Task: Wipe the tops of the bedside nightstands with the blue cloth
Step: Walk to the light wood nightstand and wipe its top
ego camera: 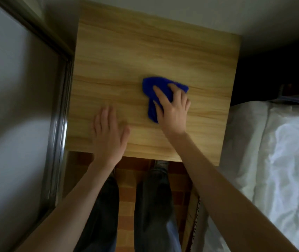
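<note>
A light wooden nightstand top (136,51) fills the middle of the head view. The blue cloth (151,86) lies crumpled on it, right of centre. My right hand (172,110) presses flat on the cloth with fingers spread, covering its near half. My left hand (108,131) rests palm down on the bare wood near the front edge, left of the cloth, holding nothing. Both hands look slightly blurred.
A metal-framed panel (58,115) stands tight against the nightstand's left side. A bed with white sheets (281,160) borders it on the right. A pale wall (181,8) runs behind. My legs stand on a brown tiled floor (127,197) in front.
</note>
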